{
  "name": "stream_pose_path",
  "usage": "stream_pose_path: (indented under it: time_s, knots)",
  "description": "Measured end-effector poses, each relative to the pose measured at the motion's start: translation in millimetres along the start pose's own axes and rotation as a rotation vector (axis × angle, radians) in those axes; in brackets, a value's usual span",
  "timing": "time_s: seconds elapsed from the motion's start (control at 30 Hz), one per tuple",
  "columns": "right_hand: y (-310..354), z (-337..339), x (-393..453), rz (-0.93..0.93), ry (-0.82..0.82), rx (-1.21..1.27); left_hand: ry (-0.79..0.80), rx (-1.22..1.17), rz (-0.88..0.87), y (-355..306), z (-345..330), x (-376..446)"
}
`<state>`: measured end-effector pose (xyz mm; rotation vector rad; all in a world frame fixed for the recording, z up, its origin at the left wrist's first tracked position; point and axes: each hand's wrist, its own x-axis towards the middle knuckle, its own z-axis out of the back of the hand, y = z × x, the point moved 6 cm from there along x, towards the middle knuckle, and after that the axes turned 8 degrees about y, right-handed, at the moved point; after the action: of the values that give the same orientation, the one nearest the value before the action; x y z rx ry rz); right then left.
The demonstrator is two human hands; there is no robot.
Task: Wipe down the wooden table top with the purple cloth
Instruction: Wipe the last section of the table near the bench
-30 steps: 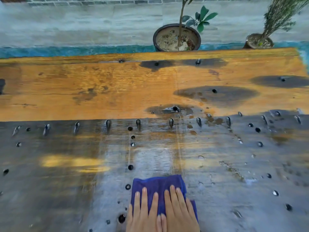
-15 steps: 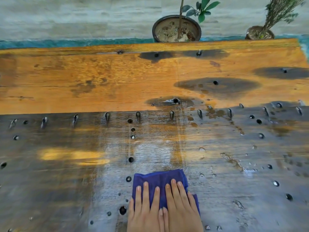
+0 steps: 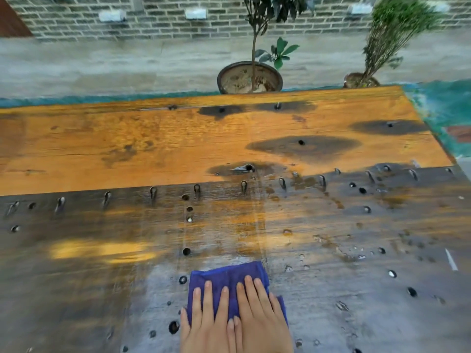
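Beyond the table, two pots stand on the ground: one pot holds soil and a thin tree, the other a bush. Near the table's close edge, left hand and right hand lie flat, side by side, pressing the cloth.

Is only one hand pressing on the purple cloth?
No, both the left hand and the right hand lie flat, side by side, on the purple cloth on the wet table.
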<state>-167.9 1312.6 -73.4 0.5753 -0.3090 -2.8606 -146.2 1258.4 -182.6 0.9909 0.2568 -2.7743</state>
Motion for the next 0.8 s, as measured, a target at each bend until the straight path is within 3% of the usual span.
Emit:
stream_pose_path:
  time_s: [0.1,0.27,0.5,0.67,0.8]
  knots:
    - [-3.2,4.0,-4.9,-0.022,0.044,0.009,-0.032,0.046,0.008,4.4,18.5,-9.4]
    - [-42.7,15.1,-27.9,-0.012,0.101,0.048,-0.415,-0.011,-0.166,1.5,71.6,-67.0]
    - [-126.8,13.7,-53.2,-0.086,0.084,0.019,-0.284,-0.005,-0.125,-74.5,46.0,-81.6]
    - [-128.9,12.7,-45.9,-0.073,0.102,0.035,-0.192,0.010,-0.099,-73.4,37.8,-75.8]
    - [-129.5,19.1,-25.0,-0.044,0.053,-0.012,-0.211,-0.023,-0.131,-79.8,52.1,-62.4]
